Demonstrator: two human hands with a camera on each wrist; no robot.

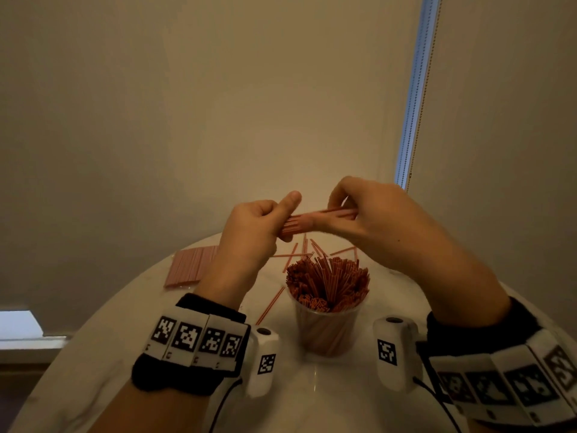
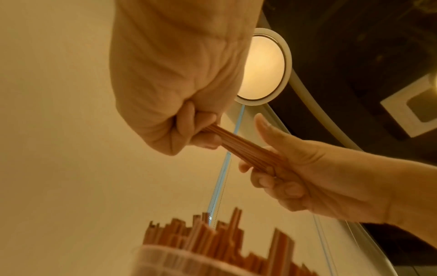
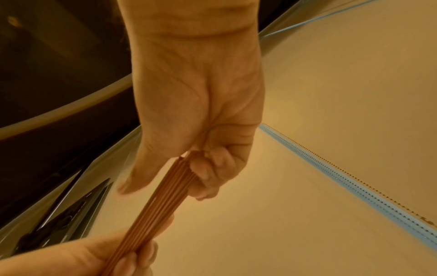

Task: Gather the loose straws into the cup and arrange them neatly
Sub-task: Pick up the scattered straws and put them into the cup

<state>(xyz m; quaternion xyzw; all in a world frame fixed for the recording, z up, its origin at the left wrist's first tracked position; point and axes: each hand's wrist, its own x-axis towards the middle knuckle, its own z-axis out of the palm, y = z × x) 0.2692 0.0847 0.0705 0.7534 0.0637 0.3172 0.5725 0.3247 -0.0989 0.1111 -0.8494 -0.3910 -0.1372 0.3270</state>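
a bundle [image 1: 315, 219] of straws was gripped at both ends by the left hand [image 1: 249, 226] and right hand [image 1: 368, 214], frame centre, above the cup [image 1: 327, 326]; ends probably needed squaring before insertion.

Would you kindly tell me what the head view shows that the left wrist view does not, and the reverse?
Only the head view shows the loose straws on the white table and a flat pink pack. Only the left wrist view shows the round ceiling lamp. Both show the left hand and right hand gripping a straw bundle above the straw-filled cup.
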